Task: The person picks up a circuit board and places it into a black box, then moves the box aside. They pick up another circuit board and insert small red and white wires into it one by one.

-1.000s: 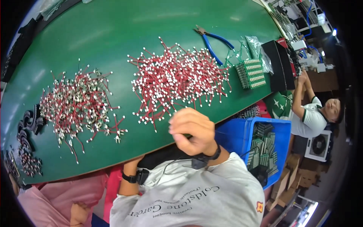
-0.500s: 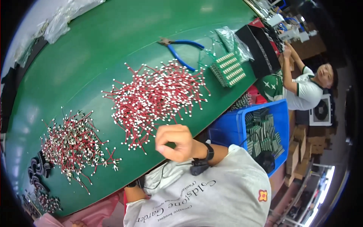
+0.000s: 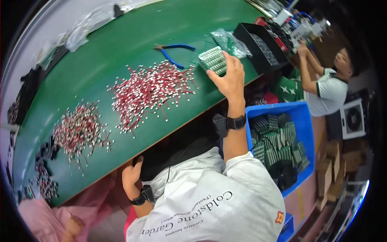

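Observation:
My right hand (image 3: 231, 78) reaches over the far right part of the green table, its thumb and fingers around a block of stacked green circuit boards (image 3: 212, 60) with rows of pale connectors. The hand covers the block's right side. My left hand (image 3: 131, 173) is low by the table's near edge, thumb apart from the fingers and nothing visible in it. Left of the boards lies a large heap of short red wires with white connectors (image 3: 149, 92). A second heap of red and dark wires (image 3: 80, 129) is farther left. Blue-handled pliers (image 3: 177, 46) lie open beyond the large heap.
A clear plastic bag (image 3: 231, 43) and a black box (image 3: 252, 34) stand past the boards. Beside my right arm is a blue bin (image 3: 278, 108) filled with board stacks. A co-worker (image 3: 328, 94) works at the far right; another person's pink sleeve (image 3: 60, 213) shows lower left.
My right hand has moved from in front of the large wire heap, away and to the right, onto the board block. My left hand has come into view. The view has shifted.

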Action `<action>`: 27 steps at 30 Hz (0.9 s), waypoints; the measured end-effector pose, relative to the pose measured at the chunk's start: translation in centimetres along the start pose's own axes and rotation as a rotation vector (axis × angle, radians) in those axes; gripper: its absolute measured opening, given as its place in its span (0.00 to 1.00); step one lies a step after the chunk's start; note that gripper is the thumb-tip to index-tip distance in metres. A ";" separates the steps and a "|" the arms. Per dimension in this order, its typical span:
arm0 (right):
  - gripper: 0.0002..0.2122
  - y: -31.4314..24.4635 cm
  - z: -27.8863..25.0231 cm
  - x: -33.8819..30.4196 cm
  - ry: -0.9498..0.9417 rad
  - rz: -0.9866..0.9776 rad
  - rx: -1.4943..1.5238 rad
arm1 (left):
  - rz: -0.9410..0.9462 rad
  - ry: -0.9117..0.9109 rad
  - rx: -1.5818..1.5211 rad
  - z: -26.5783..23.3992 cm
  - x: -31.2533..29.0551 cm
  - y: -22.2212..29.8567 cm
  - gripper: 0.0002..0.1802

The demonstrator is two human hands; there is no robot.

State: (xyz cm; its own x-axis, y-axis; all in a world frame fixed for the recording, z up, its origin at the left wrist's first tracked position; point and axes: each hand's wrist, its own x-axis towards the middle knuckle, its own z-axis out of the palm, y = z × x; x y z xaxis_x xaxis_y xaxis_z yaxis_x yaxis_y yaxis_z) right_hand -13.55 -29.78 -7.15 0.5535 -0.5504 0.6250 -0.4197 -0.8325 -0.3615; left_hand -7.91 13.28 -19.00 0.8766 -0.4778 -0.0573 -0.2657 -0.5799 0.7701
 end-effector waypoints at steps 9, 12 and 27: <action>0.33 1.2 -0.2 0.3 0.100 -0.021 -0.038 | 0.254 -0.436 -0.242 -2.0 -1.3 8.5 0.27; 0.34 1.2 -0.5 0.6 0.012 0.010 0.064 | 0.307 -0.536 -0.287 -2.4 -0.4 9.8 0.28; 0.27 -17.6 -1.5 -9.0 -1.260 0.337 1.788 | 0.828 0.341 -0.065 -4.3 4.7 12.8 0.46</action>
State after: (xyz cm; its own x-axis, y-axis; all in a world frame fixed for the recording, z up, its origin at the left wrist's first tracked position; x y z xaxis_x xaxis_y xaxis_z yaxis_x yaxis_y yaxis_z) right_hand -12.28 -10.09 -5.41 0.9731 0.2252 0.0485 -0.0746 0.5073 -0.8585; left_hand -5.46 6.43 -6.71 0.4882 -0.4980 0.7167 -0.8517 -0.0928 0.5157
